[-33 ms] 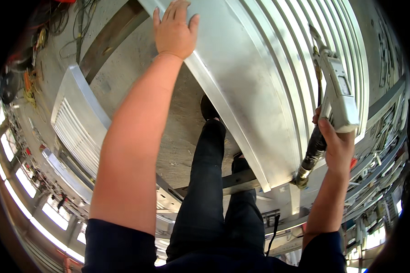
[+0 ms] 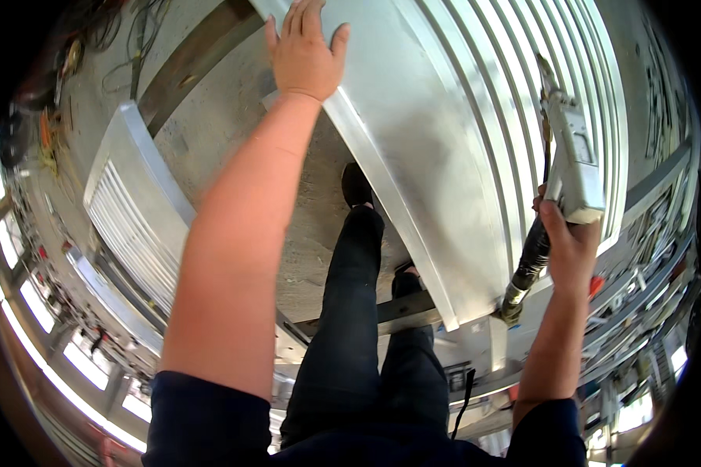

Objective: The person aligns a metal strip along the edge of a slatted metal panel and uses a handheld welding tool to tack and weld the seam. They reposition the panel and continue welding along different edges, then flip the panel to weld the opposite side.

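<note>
My left hand (image 2: 308, 62) lies flat, fingers spread, on the near-left edge of a large silvery metal panel (image 2: 397, 101). Long parallel ribs run along the panel's right part. In my right hand (image 2: 572, 245) is a welding gun (image 2: 578, 159) with a white boxy body and a thin metal front end pointing away from me over the ribs. Its black-wrapped lower section (image 2: 532, 257) slants down toward the panel's near end. My fingers wrap around the grip, partly hidden by the white body.
A smaller ribbed metal panel (image 2: 132, 202) stands at the left. Dark metal beams (image 2: 191, 66) support the big panel, one crossing near my legs (image 2: 343, 311). Cables (image 2: 144, 35) lie on the floor at the far left. Stacked metal strips (image 2: 654, 249) fill the right side.
The view has shifted slightly. My right hand and the welding gun appear a little further left, my left hand a little further right. Both hands keep their holds.
</note>
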The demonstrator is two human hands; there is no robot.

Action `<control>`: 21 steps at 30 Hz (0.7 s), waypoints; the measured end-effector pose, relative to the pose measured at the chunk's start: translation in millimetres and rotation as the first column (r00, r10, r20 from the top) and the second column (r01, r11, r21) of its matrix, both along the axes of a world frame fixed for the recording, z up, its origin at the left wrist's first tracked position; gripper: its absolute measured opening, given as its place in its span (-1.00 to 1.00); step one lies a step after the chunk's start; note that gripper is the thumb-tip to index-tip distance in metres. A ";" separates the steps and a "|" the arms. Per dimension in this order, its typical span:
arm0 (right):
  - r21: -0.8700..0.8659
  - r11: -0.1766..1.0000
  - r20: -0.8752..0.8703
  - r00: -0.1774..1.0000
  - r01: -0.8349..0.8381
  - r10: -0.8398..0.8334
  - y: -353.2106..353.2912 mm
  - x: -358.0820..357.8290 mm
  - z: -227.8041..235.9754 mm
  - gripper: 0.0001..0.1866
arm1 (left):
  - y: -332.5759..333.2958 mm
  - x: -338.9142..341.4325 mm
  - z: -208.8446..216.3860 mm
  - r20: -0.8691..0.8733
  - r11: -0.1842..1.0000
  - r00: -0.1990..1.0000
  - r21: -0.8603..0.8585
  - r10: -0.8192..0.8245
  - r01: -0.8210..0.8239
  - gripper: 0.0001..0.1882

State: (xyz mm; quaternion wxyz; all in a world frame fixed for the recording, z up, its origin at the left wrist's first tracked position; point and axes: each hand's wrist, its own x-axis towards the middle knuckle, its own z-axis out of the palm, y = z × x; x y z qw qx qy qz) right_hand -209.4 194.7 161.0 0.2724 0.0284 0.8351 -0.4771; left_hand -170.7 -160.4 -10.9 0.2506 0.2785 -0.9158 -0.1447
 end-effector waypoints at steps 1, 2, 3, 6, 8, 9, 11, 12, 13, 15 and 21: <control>0.329 0.942 -0.104 0.989 -0.070 0.110 10.5 0.5 -22.8 -0.53 | 10.9 3.7 -8.6 -0.073 0.988 0.988 0.091 0.133 -0.126 -0.34; 0.487 0.865 -0.108 0.975 -0.120 0.196 -16.7 0.9 -17.8 -0.43 | 28.0 20.8 -11.8 -0.037 0.898 0.955 0.354 0.295 -0.263 -0.18; 0.511 0.848 -0.187 0.944 -0.143 0.271 -24.9 1.5 -25.1 -0.37 | 52.0 42.6 -16.0 -0.006 0.688 0.906 0.653 0.423 -0.317 -0.17; 0.608 0.782 -0.361 0.830 -0.136 0.425 -29.6 10.4 -64.6 -0.31 | 127.3 108.5 9.7 0.182 0.150 0.973 0.968 0.142 -0.203 -0.10; 0.651 0.746 -0.359 0.808 -0.141 0.467 -40.0 16.7 -73.7 -0.30 | 175.1 139.1 -4.8 0.044 -0.126 0.994 0.992 0.104 -0.031 -0.09; 0.661 0.734 -0.378 0.776 -0.155 0.505 -39.4 18.5 -81.6 -0.29 | 189.5 144.4 -2.7 0.055 -0.284 0.969 0.959 0.239 0.016 -0.08; 0.693 0.698 -0.363 0.749 -0.182 0.555 -43.3 19.9 -86.0 -0.27 | 208.1 149.9 -1.8 0.122 -0.546 0.872 0.818 0.474 0.182 -0.05; 0.715 0.672 -0.332 0.753 -0.191 0.568 -46.2 21.4 -87.6 -0.27 | 208.0 151.1 -3.1 0.120 -0.537 0.875 0.825 0.470 0.176 -0.06; 0.738 0.645 -0.303 0.757 -0.198 0.579 -49.2 22.7 -88.9 -0.26 | 207.5 151.9 -4.6 0.117 -0.527 0.878 0.833 0.465 0.169 -0.06; 0.779 0.590 -0.225 0.784 -0.212 0.579 -61.7 30.2 -91.0 -0.24 | 212.5 150.1 -9.3 0.080 -0.445 0.857 0.877 0.508 0.182 -0.19; 0.803 0.540 -0.194 0.746 -0.252 0.637 -51.2 25.0 -108.9 -0.23 | 220.7 141.1 -32.3 0.009 -0.588 0.777 0.659 0.629 0.469 -0.40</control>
